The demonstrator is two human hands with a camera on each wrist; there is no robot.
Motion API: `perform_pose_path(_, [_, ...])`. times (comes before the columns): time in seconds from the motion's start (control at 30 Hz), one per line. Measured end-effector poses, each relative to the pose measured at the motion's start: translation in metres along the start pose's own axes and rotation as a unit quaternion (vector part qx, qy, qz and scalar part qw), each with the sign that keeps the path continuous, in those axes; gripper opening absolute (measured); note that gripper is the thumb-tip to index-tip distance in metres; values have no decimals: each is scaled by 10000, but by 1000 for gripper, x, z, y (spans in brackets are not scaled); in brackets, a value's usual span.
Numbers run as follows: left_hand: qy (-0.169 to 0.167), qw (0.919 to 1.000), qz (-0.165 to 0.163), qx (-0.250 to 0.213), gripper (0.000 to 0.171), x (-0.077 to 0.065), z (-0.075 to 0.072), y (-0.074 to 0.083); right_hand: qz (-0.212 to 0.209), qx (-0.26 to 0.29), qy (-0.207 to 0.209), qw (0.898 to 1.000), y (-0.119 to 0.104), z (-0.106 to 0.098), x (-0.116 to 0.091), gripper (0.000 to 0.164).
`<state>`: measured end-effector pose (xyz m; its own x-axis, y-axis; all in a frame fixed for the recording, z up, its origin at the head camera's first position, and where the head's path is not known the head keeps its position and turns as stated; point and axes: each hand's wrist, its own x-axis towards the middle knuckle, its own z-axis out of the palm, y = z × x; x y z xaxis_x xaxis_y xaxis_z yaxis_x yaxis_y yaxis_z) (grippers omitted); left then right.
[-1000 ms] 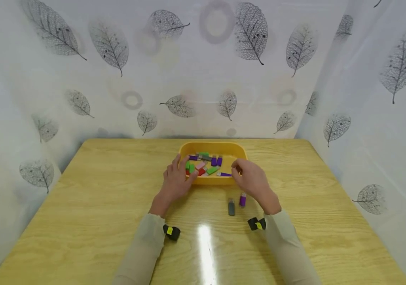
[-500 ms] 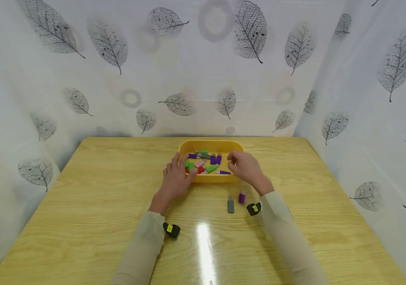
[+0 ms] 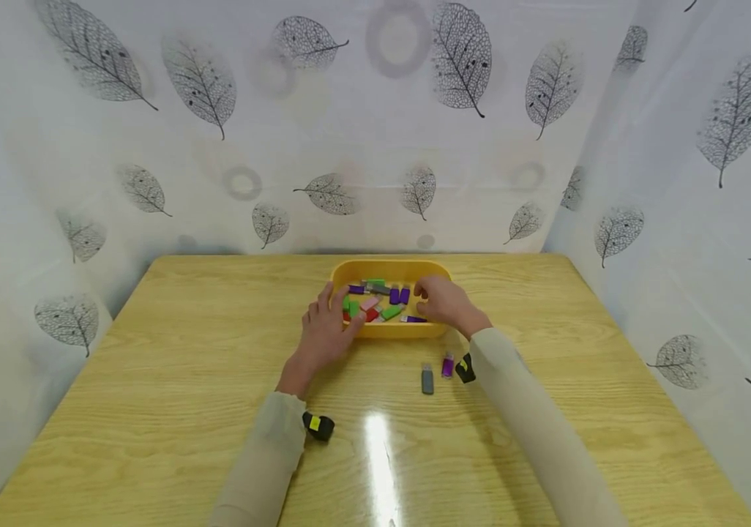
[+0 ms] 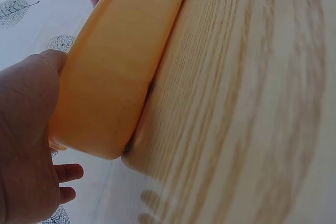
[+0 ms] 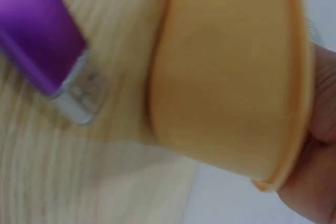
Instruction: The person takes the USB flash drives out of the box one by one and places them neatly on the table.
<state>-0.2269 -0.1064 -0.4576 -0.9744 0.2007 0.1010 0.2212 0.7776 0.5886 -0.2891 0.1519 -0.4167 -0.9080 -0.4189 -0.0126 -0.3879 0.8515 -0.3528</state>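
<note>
A yellow plastic tray stands near the table's back edge, holding several USB sticks. My left hand grips its left front corner, thumb over the front rim; the left wrist view shows the tray's outer wall beside that hand. Over the right part of the tray is my right hand, its index finger and thumb bent and apart, with nothing seen between them. Just left of these fingertips lie two purple USB sticks. Below the thumb, another purple USB stick lies by the front wall.
In front of the tray, a grey USB stick and a purple USB stick lie on the wooden table. Leaf-printed sheeting rises behind the table and along both sides.
My right hand has moved left and slightly farther in over the tray, its finger and thumb spreading apart. My left hand has stayed on the tray's corner.
</note>
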Motion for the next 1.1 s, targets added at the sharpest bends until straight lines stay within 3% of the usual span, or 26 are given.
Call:
perform_pose_path(0.43, [83, 9999, 24, 92, 70, 1, 5, 0, 260, -96, -254, 9993, 5, 12, 10, 34])
perform_pose_path(0.8, [41, 9999, -51, 122, 70, 1, 4, 1, -139, -359, -492, 9980, 5, 13, 13, 33])
perform_pose_path(1.1, [71, 9999, -45, 65, 69, 0, 2, 0, -306, -404, -437, 9978, 6, 14, 16, 30])
